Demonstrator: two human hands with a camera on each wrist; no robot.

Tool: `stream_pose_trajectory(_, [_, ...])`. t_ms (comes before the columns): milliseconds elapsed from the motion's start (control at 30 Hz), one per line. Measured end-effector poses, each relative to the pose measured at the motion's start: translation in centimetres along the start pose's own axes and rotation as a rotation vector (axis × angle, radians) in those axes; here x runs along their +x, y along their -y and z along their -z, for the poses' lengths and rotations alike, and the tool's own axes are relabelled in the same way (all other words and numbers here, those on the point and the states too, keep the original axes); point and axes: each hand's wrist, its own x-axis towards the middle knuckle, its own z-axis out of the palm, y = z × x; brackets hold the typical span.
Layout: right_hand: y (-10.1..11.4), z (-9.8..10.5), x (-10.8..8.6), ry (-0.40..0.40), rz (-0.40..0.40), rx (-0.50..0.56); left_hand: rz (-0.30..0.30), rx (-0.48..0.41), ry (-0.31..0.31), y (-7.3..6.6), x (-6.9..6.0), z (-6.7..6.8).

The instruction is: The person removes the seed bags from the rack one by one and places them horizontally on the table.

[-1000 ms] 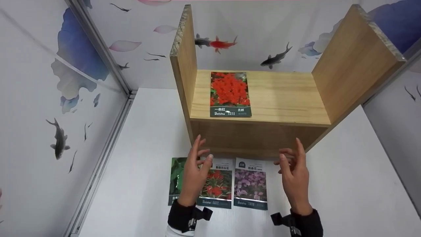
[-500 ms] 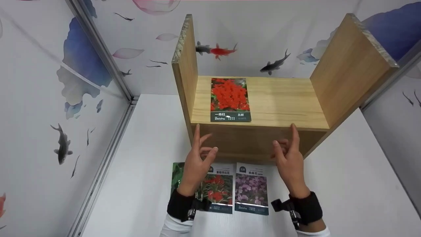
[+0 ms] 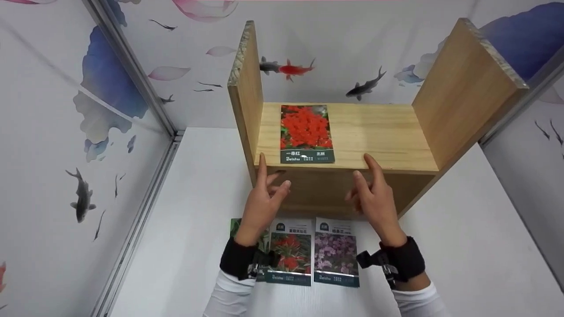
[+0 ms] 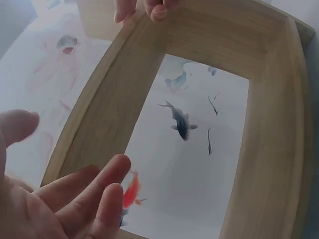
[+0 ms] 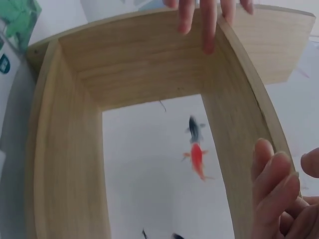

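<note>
In the head view a seed packet with red flowers [image 3: 306, 130] lies on the upper board of a wooden shelf [image 3: 387, 132], toward its left side. My left hand [image 3: 257, 209] is at the board's front edge, left of that packet's lower corner, index finger stretched forward. To the packet's right, my right hand [image 3: 376, 207] has its index finger extended over the same edge. Neither hand holds anything. The left wrist view shows the left hand's fingers [image 4: 94, 204] loosely spread before the lower opening; the right wrist view has the right hand's fingers [image 5: 271, 184] beside the board.
Below the shelf, on the white table [image 3: 185, 220], lie a red-flower packet [image 3: 291, 253], a purple-flower packet [image 3: 337, 255] and a green packet [image 3: 235, 224] partly hidden by the left arm. Upright side panels [image 3: 469, 92] flank the board. Fish-patterned walls [image 3: 207, 105] stand behind and beside it.
Both hands have moved forward and up from below the shelf to the upper board's front edge. The right hand has also shifted left. The packets keep their places.
</note>
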Motion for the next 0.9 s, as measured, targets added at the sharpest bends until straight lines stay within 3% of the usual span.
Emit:
stream_pose_trajectory(100, [1.5, -0.6, 0.5, 0.047, -0.023, 0.057, 0.025, 0.022, 0.022, -0.4, 0.6, 0.3])
stream_pose_trajectory(300, [3.8, -1.7, 1.0, 0.072, -0.03, 0.066, 0.085, -0.022, 0.051, -1.2, 1.3, 0.8])
stream_pose_trajectory(400, [4.1, -2.0, 1.4, 0.09, -0.015, 0.091, 0.109, -0.066, 0.08, -1.6, 1.8, 0.8])
stream_pose_trajectory(633, [3.9, -2.4, 1.4, 0.14, 0.005, 0.106, 0.219, -0.241, 0.225, -2.8, 3.4, 0.5])
stream_pose_trajectory(800, [4.8, -2.8, 1.6, 0.186, -0.045, 0.066, 0.218, -0.303, 0.307, -5.0, 3.2, 0.6])
stream_pose_trajectory(900, [5.0, -3.0, 1.7, 0.196, -0.074, 0.04, 0.216, -0.338, 0.33, -5.3, 3.2, 0.4])
